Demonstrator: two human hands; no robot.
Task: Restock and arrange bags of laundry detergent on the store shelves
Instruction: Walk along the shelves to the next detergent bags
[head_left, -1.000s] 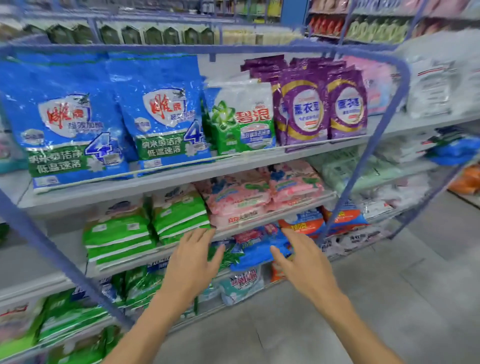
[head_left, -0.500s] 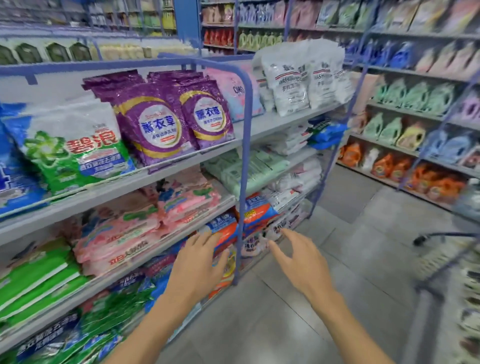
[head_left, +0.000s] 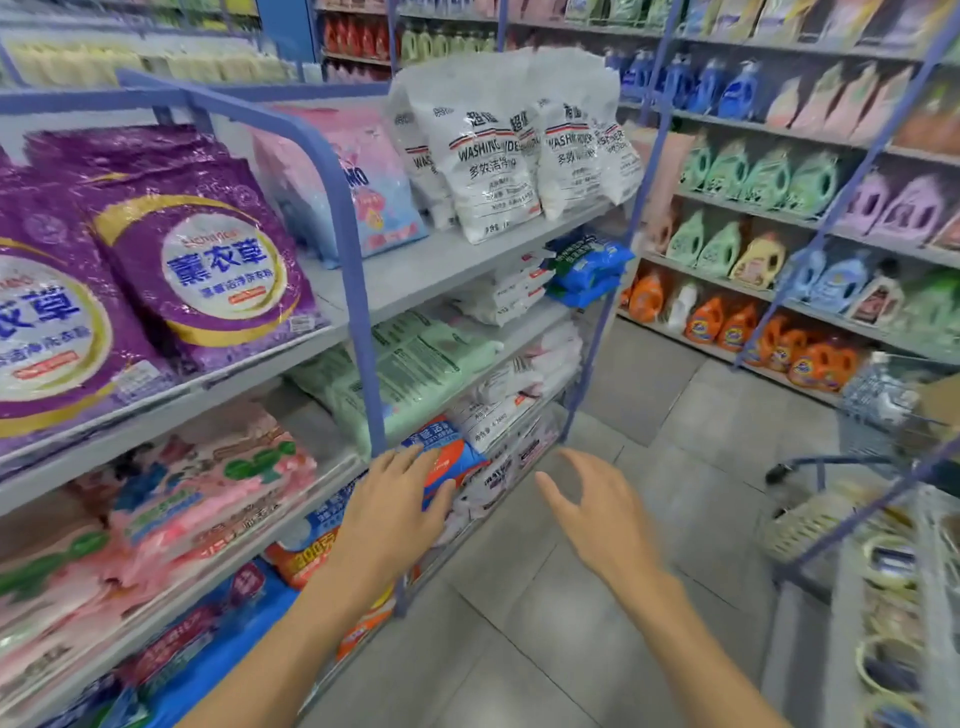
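Grey shelves with blue posts (head_left: 358, 291) fill the left side, stocked with detergent bags. Purple bags (head_left: 208, 260) and white washing powder bags (head_left: 488, 156) stand on the top shelf. Pink bags (head_left: 208, 483) and pale green bags (head_left: 415, 364) lie flat on lower shelves. My left hand (head_left: 395, 509) hovers with straight fingers in front of a blue and orange bag (head_left: 449, 457) on a low shelf; contact is unclear. My right hand (head_left: 597, 504) is held out over the floor, fingers spread, holding nothing.
Across the aisle, shelves (head_left: 779, 218) carry green, orange, blue and purple detergent bottles. A shopping cart (head_left: 831, 467) stands at the right, beside a low rack of goods (head_left: 893, 597). Grey tiled floor (head_left: 675, 415) runs between the shelves.
My view has swung right along the shelf, from the blue and green bags past the purple ones to the white bags. Both hands stay out in front, empty.
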